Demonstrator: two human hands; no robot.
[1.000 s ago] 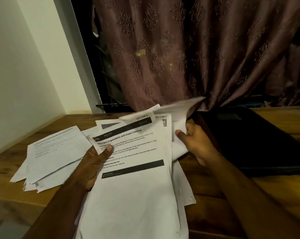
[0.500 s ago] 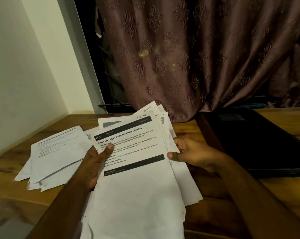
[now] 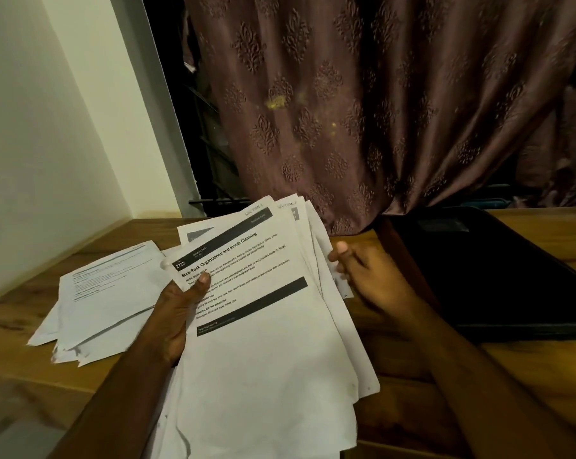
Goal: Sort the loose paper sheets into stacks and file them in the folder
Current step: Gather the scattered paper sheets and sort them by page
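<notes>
My left hand (image 3: 177, 309) grips a fanned bundle of printed sheets (image 3: 263, 342) by its left edge, thumb pressed on the top page, which has black bars and a heading about shoe rack cleaning. At the bundle's right edge my right hand (image 3: 362, 273) pinches the lower sheets, thumb on top and fingers beneath. A second loose pile of white sheets (image 3: 111, 296) lies on the wooden table (image 3: 409, 359) to the left. The open black folder (image 3: 498, 276) lies flat on the table at the right, just beyond my right hand.
A patterned brown curtain (image 3: 379, 111) hangs behind the table and touches its back edge. A white wall (image 3: 48, 144) borders the table on the left. The table's front edge runs just below the held bundle.
A curled sheet my right hand held up a second ago has dropped flat into the bundle. My right hand now pinches the bundle's right edge; the sheets fan out a little more.
</notes>
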